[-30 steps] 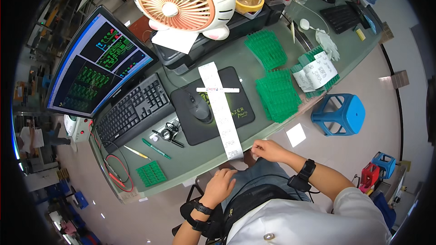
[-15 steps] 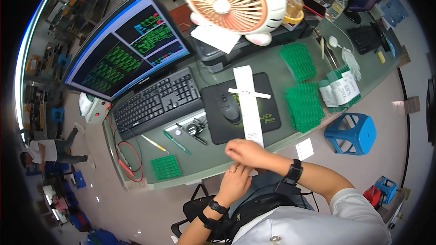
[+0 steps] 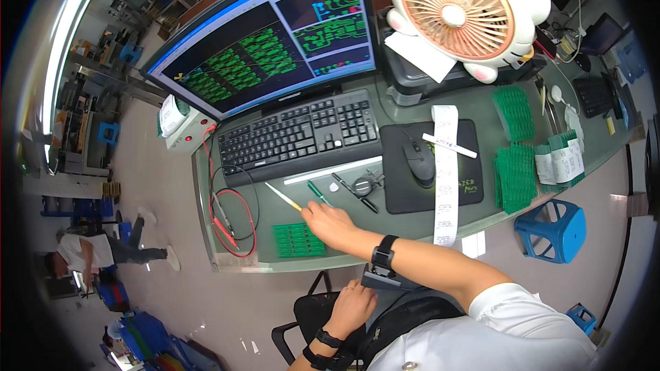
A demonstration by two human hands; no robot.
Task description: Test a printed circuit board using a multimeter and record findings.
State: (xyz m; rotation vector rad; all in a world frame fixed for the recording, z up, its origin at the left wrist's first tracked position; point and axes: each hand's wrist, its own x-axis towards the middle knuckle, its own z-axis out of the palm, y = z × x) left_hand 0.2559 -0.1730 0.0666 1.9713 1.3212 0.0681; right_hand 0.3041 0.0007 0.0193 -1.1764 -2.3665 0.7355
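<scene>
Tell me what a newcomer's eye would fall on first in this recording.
Probably the big white cartoon-animal fan at the upper right, and the monitor to its left, showing green circuit layouts on black. After those, likely the right hand, stretched over the desk near its front edge, close to the green circuit-board panel.

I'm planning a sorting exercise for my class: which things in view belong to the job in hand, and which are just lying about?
Probably in the job, being nearest the right hand:
slim yellow-ended tool (contact unclear)
green pen
small green board

Apparently just lying about:
white fan
larger blue stool
black mouse
</scene>
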